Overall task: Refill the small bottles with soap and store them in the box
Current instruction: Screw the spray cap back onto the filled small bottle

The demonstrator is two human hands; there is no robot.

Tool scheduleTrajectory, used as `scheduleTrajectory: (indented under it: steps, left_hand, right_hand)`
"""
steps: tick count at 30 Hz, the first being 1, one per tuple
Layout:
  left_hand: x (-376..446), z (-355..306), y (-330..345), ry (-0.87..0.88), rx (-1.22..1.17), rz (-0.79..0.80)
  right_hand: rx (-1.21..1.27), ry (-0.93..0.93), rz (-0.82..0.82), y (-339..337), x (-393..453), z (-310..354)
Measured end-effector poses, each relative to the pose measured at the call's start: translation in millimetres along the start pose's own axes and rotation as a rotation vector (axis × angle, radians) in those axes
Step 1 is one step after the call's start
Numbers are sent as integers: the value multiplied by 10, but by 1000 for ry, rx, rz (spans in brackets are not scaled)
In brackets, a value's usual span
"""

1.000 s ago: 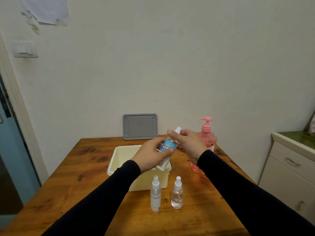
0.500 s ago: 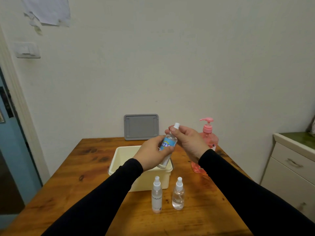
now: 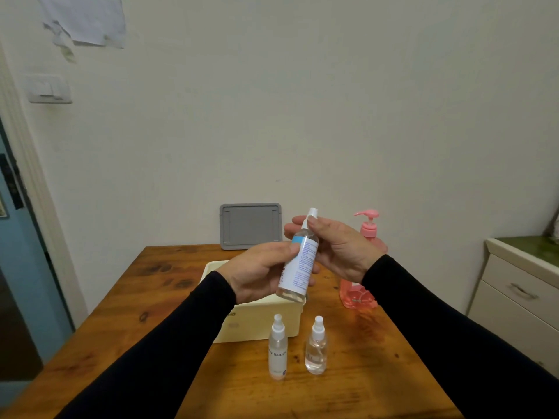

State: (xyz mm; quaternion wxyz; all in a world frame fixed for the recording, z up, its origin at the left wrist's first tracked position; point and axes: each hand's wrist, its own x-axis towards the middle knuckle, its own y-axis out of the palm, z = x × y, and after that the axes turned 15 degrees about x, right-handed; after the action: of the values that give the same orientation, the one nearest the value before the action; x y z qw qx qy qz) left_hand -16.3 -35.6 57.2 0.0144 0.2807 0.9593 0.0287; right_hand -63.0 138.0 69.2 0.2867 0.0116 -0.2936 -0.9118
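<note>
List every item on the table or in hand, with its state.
Labelled bottle: capped, tilted, held by left hand and right hand.
Two small bottles: upright, capped.
Cream box: open.
Grey lid: leaning on wall.
Pink pump bottle: upright.

The table [image 3: 169, 300] is showing varnished wood with dark knots and a soft sheen, and at its twelve o'clock edge a matt grey plastic lid [image 3: 250, 225] is leaning on the flat-painted, matt wall [image 3: 332, 101]. The cream box [image 3: 260, 323] is looking like smooth, dull plastic, while the pink pump bottle [image 3: 360, 293] at two o'clock from it is showing glossy translucent plastic under an opaque pink pump. The held spray bottle [image 3: 298, 264] is showing clear shiny plastic with a paper-like printed label, the two small bottles [image 3: 277, 349] [image 3: 316, 347] at six o'clock are looking clear and glossy with white plastic tops, and the sleeves [image 3: 169, 343] are showing matt black cloth.
</note>
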Motion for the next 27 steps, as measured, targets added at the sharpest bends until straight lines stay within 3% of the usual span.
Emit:
scheduleTrajectory:
  steps: [12, 27]
  left_hand:
    - [68, 77, -56, 39, 393, -208]
    - [65, 63, -146, 11, 428, -327]
  right_hand:
    - [-282, -130, -97, 56, 68, -52]
    - [-359, -154, -265, 19, 278, -189]
